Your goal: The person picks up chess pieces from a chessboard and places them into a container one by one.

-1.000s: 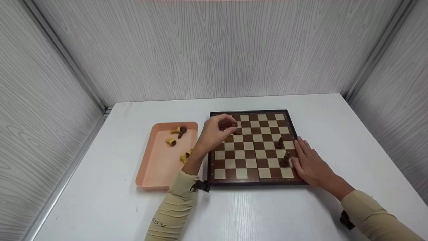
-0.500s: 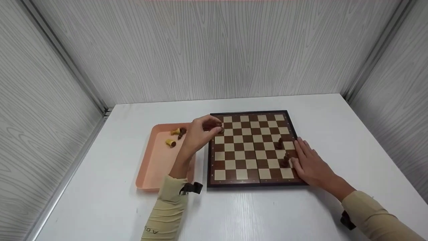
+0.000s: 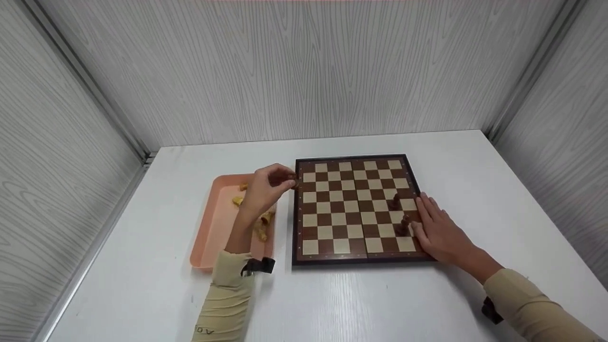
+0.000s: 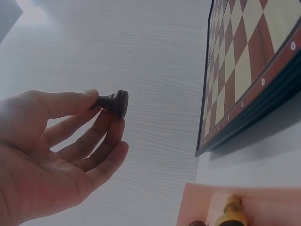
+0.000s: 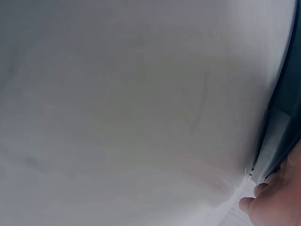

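Note:
My left hand (image 3: 263, 190) pinches a dark chess piece (image 4: 117, 103) between thumb and fingers. Its flared base shows in the left wrist view, while the fingertips cover the top. In the head view this hand is between the chessboard (image 3: 338, 206) and the peach tray (image 3: 205, 218), above the tray's back right corner. My right hand (image 3: 441, 232) lies along the board's right edge with straight fingers. Close to its thumb a dark chess piece (image 3: 403, 227) stands upright on the board. Another dark chess piece (image 3: 394, 203) stands a little farther back.
Several yellow chess pieces, one near the middle (image 3: 237, 201), lie in the tray, partly hidden by my left arm. Tray and board rest on a white table (image 3: 332, 299). Grey wood-patterned panels (image 3: 304, 71) rise at the back and both sides.
My left hand has moved left with the dark chess piece, from above the board to past its left edge by the tray. The right hand has stayed at the board's edge.

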A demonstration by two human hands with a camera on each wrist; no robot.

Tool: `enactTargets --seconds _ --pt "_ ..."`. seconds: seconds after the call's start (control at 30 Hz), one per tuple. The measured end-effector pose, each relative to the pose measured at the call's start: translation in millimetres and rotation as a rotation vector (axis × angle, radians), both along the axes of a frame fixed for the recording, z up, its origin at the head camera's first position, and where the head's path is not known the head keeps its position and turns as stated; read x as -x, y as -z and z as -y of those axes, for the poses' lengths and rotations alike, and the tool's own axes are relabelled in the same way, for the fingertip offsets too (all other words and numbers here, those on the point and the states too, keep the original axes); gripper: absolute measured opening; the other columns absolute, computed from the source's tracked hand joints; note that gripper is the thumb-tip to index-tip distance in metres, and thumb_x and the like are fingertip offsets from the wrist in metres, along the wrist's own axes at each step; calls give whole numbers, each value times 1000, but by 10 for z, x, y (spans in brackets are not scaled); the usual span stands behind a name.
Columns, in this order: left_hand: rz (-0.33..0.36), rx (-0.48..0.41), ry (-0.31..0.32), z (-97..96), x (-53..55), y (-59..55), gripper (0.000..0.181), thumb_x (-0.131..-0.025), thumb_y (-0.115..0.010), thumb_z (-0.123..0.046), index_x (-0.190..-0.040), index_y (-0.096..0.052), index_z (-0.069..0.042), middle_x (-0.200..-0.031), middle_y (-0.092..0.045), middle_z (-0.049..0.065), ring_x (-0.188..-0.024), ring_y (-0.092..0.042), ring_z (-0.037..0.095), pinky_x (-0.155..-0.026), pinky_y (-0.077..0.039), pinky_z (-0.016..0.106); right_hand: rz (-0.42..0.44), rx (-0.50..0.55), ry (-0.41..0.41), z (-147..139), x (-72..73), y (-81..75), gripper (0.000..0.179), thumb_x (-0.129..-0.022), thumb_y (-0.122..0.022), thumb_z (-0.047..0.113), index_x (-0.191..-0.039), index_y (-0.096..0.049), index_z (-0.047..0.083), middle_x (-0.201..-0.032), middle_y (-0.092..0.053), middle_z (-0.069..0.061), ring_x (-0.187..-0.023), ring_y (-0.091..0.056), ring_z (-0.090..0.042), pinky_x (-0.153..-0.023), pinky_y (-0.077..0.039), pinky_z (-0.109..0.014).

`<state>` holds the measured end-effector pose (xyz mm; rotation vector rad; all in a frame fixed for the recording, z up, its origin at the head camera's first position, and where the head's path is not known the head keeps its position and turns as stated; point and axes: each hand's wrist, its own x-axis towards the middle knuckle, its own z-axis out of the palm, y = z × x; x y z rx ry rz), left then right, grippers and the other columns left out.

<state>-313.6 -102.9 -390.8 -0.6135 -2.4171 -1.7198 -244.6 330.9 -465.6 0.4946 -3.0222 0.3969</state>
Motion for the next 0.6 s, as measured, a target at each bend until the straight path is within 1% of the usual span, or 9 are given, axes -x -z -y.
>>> enactTargets --seconds 0.1,0.23,0.33,0.47,0.6 --pt "7 -29 2 111 6 4 18 -99 -67 -1 -115 -68 7 -105 -71 18 -96 -71 30 -85 -56 32 -8 -3 -2 2 10 4 68 -111 -36 35 -160 -17 -8 -167 -14 -26 -153 -15 -46 -117 -24 -65" --pt "12 -36 -27 239 8 4 17 -97 -67 2 -112 -68 9 -103 -71 21 -96 -71 34 -84 -56 26 -13 -5 2 -4 11 8 68 -111 -36 35 -159 -18 -8 -167 -14 -26 -152 -15 -47 -116 -24 -65" --pt "17 -40 -42 317 10 12 17 -97 -67 3 -112 -68 10 -104 -71 22 -97 -70 37 -84 -56 24 -6 -1 4 -5 6 6 68 -111 -36 35 -159 -18 -8 -167 -14 -26 -152 -15 -47 -116 -24 -66" --pt "2 -43 -58 400 9 44 16 -97 -66 3 -112 -68 11 -106 -71 24 -97 -69 39 -84 -57 27 10 1 3 1 1 0 68 -111 -35 35 -160 -16 -8 -167 -12 -26 -153 -14 -47 -116 -22 -66" --pt "-13 -50 -72 466 10 71 16 -98 -66 3 -111 -67 12 -105 -70 26 -97 -70 40 -85 -58 36 11 -1 2 4 0 -5 67 -111 -35 34 -159 -17 -9 -167 -13 -27 -152 -14 -47 -117 -22 -66"
